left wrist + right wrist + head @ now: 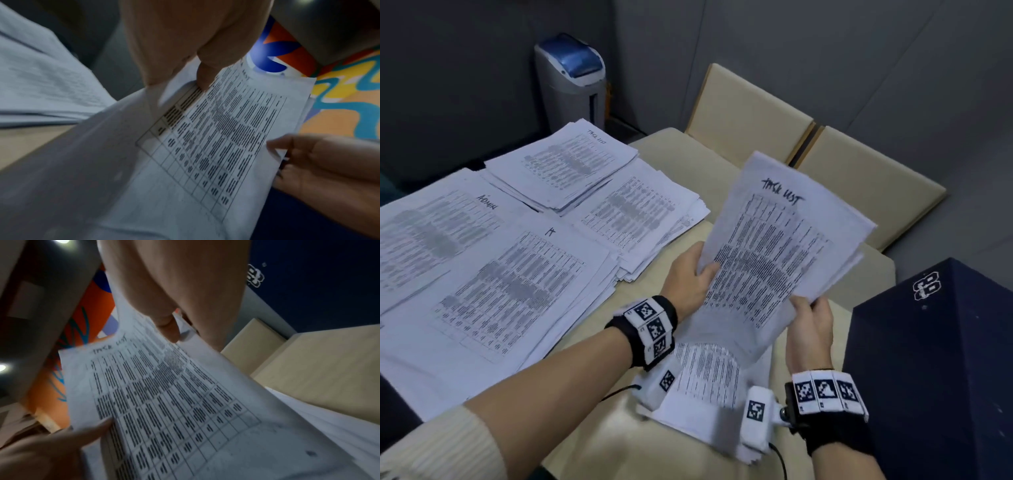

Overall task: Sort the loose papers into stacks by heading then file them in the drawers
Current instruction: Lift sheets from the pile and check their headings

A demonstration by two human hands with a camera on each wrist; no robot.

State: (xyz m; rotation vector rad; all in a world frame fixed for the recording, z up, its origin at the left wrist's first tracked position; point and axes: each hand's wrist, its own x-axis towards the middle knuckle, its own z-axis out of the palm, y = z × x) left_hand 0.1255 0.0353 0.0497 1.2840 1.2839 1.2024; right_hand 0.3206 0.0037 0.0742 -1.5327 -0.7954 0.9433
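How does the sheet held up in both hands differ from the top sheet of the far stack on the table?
The held sheet is lifted off the table and tilted, gripped by the left hand and right hand; the far stack's top sheet lies flat and untouched. The held sheet curves along its lower part; the far one looks flat. The held sheet's heading is bold; the far one's looks fainter. Both carry a printed table headed TASK LIST.

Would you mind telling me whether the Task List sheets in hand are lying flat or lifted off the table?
Lifted and tilted: the Task List sheets are held between the left hand and right hand above the table.
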